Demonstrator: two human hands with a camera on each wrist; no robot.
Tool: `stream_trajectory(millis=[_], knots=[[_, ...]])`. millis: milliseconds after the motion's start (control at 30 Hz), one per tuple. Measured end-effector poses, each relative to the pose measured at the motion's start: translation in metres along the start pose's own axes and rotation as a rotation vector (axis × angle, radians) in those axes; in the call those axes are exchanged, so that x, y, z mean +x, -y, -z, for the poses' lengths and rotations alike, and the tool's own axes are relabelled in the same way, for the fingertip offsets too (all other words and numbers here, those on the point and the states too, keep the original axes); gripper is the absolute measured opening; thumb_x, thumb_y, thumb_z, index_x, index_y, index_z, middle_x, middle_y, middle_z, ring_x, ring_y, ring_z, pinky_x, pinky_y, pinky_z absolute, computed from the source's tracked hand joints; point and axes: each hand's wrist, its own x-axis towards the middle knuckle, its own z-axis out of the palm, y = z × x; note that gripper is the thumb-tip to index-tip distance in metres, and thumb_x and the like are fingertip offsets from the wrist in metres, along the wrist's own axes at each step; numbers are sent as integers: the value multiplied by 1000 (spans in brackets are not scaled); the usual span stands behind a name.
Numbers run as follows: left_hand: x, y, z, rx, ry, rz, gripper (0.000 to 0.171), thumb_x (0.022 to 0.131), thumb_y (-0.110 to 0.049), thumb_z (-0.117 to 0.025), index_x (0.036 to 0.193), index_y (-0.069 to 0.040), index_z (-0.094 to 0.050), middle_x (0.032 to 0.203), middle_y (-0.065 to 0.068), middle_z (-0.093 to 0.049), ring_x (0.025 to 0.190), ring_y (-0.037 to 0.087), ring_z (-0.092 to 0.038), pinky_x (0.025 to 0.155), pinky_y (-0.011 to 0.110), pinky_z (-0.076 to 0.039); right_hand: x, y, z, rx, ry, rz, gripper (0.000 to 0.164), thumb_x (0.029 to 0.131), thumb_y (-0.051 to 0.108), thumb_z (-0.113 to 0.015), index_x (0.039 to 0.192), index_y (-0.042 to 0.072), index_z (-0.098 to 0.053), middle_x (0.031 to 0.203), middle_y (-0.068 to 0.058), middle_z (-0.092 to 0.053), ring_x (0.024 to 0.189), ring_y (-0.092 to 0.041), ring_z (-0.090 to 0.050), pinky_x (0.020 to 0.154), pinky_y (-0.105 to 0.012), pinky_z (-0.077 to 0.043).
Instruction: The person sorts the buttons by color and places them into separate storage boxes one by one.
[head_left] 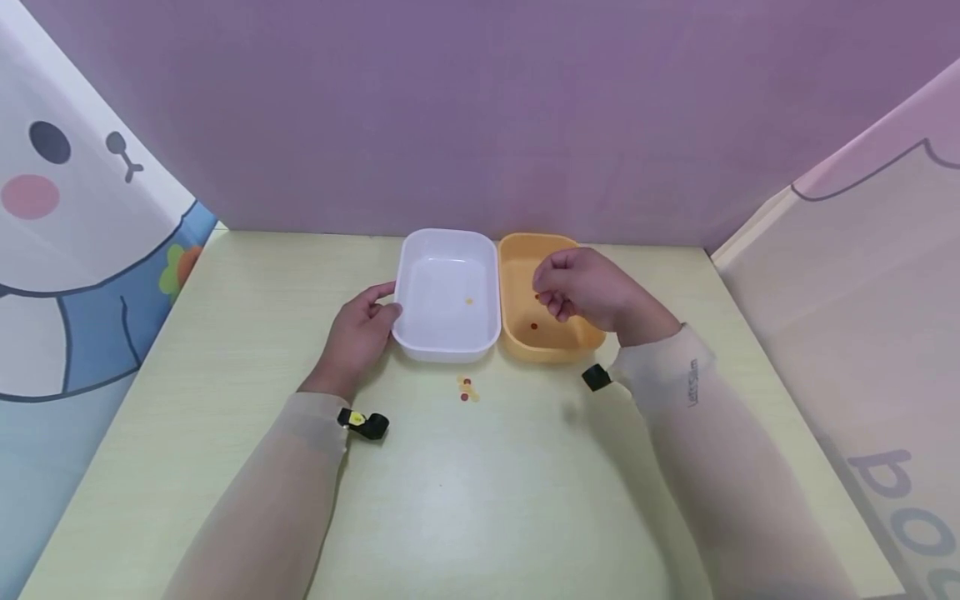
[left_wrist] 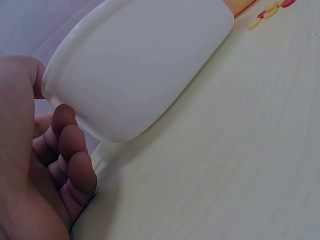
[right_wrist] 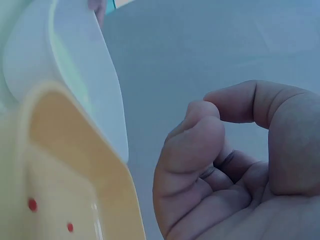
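My left hand [head_left: 362, 333] grips the left side of a white plastic tub [head_left: 444, 333], thumb and index finger at its rim; the other fingers curl beside the wall in the left wrist view. One small yellow oval piece [head_left: 468, 301] lies in it. To its right stands an orange tub [head_left: 517, 350] with two red pieces [right_wrist: 32, 205] on its floor. Above that tub hovers my right hand [head_left: 588, 292], thumb tip against fingertip, other fingers curled. Nothing shows between the tips in the right wrist view. Several red and yellow bean-like pieces [left_wrist: 270, 12] lie in a small pile before the tubs.
A pale wooden table [head_left: 450, 500] carries everything. Behind the tubs rises a purple panel [head_left: 480, 117]. A printed cartoon panel [head_left: 90, 208] borders the left side, and a pale panel [head_left: 862, 300] the right. Each wrist wears a black strap camera [head_left: 367, 423].
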Motion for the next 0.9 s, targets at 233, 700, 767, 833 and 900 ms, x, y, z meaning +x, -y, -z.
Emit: stream_trajectory(millis=[233,700,767,833,900], knots=[[-2,1,1,-6,9,9,51,111,-38,-61,162,-31,-60,93,6,-64,79,22,-61,75,34,-53,-21,-14,-28,-24,63,43,16,109,12,-64,103,-2,-68,83,-7,-65,71,-22,-62,63,-30,-56],[1,0,4,20,12,17,53,111,-40,-60,163,-33,-59,94,7,-65,82,25,-63,80,38,-54,-41,-41,-79,-201,187,127,13,105,11,-69,103,1,-76,84,-8,-70,72,-22,-63,64,-31,-59],[2,1,4,16,13,19,53,111,-40,-61,163,-33,-60,94,7,-65,82,25,-63,81,38,-54,-39,-48,-85,-215,198,133,13,104,12,-70,103,0,-76,84,-8,-70,71,-22,-63,64,-32,-59],[3,1,3,13,14,19,53,111,-40,-61,163,-32,-60,94,7,-65,82,25,-63,80,38,-54,-36,-56,-90,-237,195,137,12,104,13,-70,103,4,-78,83,-6,-70,69,-21,-63,64,-32,-59],[3,1,3,9,14,20,53,111,-40,-61,163,-32,-60,94,7,-65,82,25,-63,80,37,-54,-33,-62,-96,-259,185,139,10,104,14,-71,101,8,-78,80,-5,-69,67,-20,-63,63,-31,-57]])
